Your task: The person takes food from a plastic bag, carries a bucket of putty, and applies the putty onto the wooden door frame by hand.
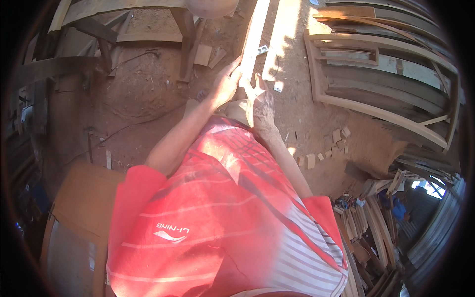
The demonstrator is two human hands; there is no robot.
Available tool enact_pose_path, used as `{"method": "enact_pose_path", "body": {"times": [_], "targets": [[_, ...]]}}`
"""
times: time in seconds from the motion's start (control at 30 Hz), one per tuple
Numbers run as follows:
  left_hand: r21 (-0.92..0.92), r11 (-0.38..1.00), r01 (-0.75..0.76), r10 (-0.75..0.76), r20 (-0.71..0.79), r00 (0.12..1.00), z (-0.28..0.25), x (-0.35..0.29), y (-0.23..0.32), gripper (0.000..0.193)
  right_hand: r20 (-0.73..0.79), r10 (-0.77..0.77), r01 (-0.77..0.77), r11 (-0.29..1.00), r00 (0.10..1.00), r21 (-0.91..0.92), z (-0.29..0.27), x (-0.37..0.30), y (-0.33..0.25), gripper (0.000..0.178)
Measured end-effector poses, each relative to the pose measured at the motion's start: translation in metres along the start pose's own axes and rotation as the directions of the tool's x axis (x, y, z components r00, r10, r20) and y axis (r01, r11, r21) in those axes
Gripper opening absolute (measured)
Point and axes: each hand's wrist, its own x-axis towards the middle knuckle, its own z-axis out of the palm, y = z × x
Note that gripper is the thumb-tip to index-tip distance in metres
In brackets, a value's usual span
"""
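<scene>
A long, pale wooden board (254, 44) runs away from me at the top middle, its upper face bright with sunlight. My left hand (228, 85) is closed on the left side of its near end, fingers against the edge. Close by on the right, my right hand (263, 106) is closed around a light-brown, curved wooden piece (250, 109), perhaps a tool's handle. Glare and the fingers hide its full shape. Whether this piece touches the board I cannot tell.
Wooden frames stand at the upper left (148, 37) and lie at the right (386, 114). A power socket strip (262, 50) is beside the board. Small offcuts (321, 156) litter the dirt floor. Stacked timber (376, 227) is at lower right, and a brown panel (84, 193) at lower left.
</scene>
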Motion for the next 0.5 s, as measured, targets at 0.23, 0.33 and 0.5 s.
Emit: {"method": "enact_pose_path", "body": {"times": [0.23, 0.33, 0.5], "targets": [[0.069, 0.996, 0.065, -0.067, 0.016, 0.998, -0.004, 0.000, 0.007, 0.048, -0.156, -0.039, 0.047, 0.998, 0.987, 0.044, 0.001, 0.015, 0.008, 0.069], [0.098, 0.995, 0.025, -0.025, -0.003, 1.000, -0.003, 0.003, -0.005, 0.048, -0.098, -0.039, 0.041, 0.999, 0.994, 0.022, 0.000, 0.012, 0.008, 0.067], [0.070, 0.997, 0.035, -0.035, -0.011, 0.999, -0.001, 0.005, 0.000, 0.048, -0.151, 0.045, -0.025, 0.992, 0.987, 0.127, -0.006, 0.035, 0.007, 0.066]]}}
